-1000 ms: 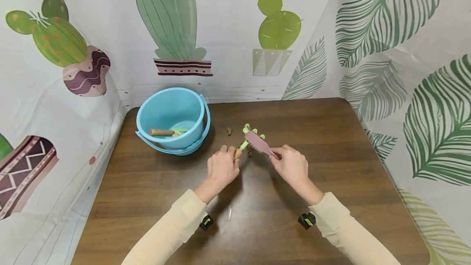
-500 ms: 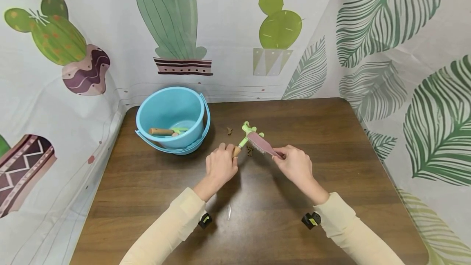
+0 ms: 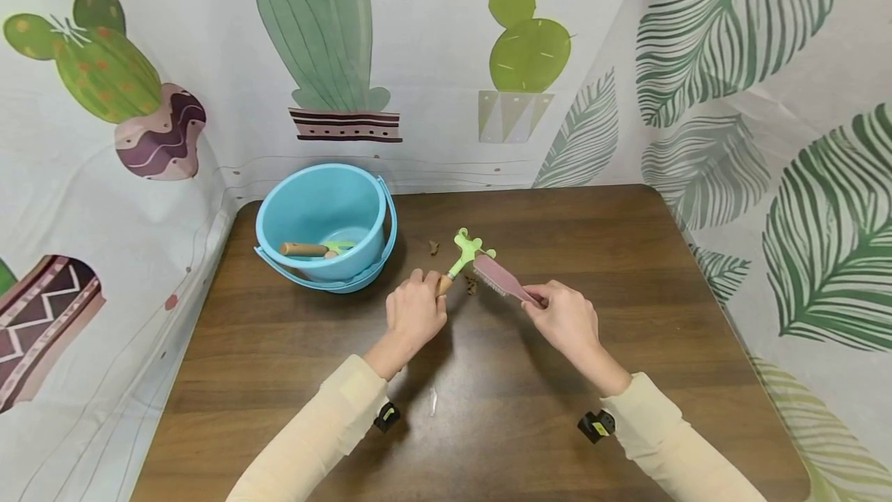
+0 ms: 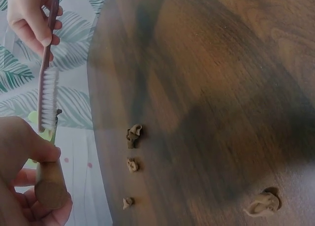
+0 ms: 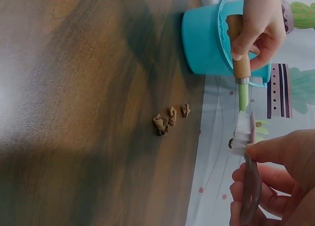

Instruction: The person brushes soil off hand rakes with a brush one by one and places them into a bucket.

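Note:
In the head view my left hand (image 3: 416,308) grips the wooden handle of a green hand rake (image 3: 465,250), its prongs pointing up and away. My right hand (image 3: 566,320) pinches the handle of a pink brush (image 3: 500,277) with white bristles. The brush head lies against the rake's right side, covering part of the prongs. Up close in the right wrist view, the bristles (image 5: 241,130) meet the green metal, and a small dark bit sits beside them. Below both tools, crumpled brown bits (image 4: 133,135) lie on the table.
A blue bucket (image 3: 320,200) stands at the table's back left, holding another wooden-handled green tool (image 3: 303,249). One brown bit (image 3: 434,248) lies right of the bucket. A thin pale strip (image 3: 433,401) is near the front. Patterned cloth hangs behind the wooden table (image 3: 662,293).
The brush has slid right and slightly down across the rake head, so more green prongs show. My right hand moved right and toward me; my left hand shifted slightly left.

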Motion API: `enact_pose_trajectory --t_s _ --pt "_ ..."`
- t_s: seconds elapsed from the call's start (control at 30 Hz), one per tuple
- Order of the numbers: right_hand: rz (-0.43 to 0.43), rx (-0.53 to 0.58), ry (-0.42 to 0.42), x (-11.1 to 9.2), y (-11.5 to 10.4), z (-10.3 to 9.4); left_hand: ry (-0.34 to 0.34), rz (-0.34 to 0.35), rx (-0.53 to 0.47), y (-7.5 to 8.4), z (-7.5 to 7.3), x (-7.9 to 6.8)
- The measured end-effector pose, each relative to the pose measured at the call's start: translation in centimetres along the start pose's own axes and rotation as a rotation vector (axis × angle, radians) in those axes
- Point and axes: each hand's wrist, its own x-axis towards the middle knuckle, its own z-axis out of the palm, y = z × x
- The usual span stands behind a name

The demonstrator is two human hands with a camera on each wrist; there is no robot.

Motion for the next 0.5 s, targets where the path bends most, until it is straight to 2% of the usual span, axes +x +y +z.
enact_pose_trajectory --t_s 0.23,0.5 --pt "-0.004 0.005 0.002 -0.15 0.10 -0.12 0.013 0.013 -0.010 -0.22 0.05 0.05" --pt "-0.083 0.018 0.092 -0.12 -0.13 0.02 -0.007 0.013 0.004 -0.08 -0.13 -0.08"
